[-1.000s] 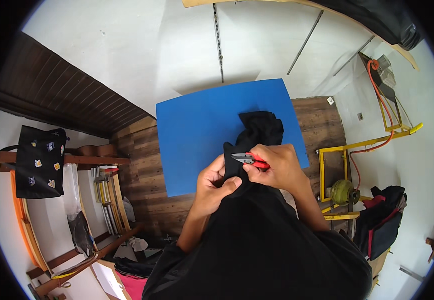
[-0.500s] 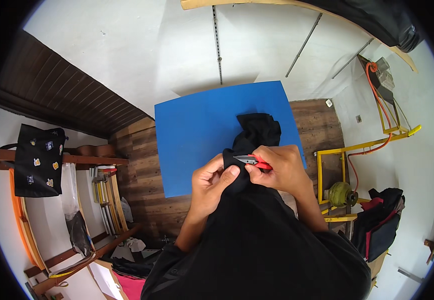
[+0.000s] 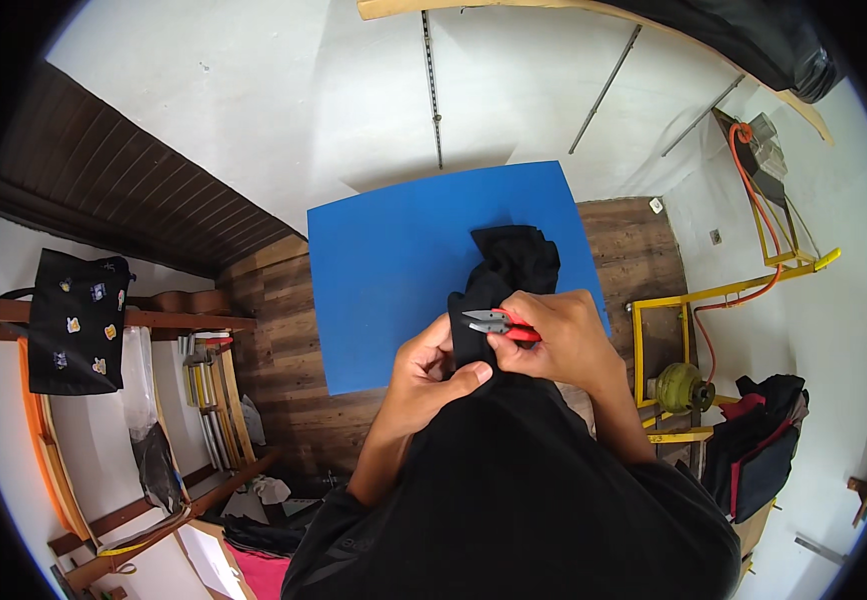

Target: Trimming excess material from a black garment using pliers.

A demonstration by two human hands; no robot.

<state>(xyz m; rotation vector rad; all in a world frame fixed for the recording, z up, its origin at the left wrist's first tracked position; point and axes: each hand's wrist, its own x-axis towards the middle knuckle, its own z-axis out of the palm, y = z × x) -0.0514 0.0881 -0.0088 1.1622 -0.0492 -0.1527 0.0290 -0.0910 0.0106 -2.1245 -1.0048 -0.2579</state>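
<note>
Bunched black cloth [image 3: 519, 258] lies over the near right part of a blue tabletop [image 3: 394, 270] and runs toward my body. My left hand [image 3: 432, 375] pinches the cloth's near edge, its thumb laid across the top. In my right hand [image 3: 559, 335] is a pair of thread snips [image 3: 489, 321] with red handles and short grey blades. The blades point left over the cloth, slightly parted. Whether a thread lies between them is too small to tell.
At the right stands a yellow metal frame [image 3: 639, 350] with an orange hose and a green gas cylinder [image 3: 682, 388]. Dark clothes [image 3: 759, 440] are piled below it. On the left are a wooden shelf [image 3: 194, 320] and a black bag [image 3: 79, 320] with small patches.
My left thumb has slid down and right along the cloth, away from the blades. The snips' blades are now spread a little wider, and the right hand has barely shifted.
</note>
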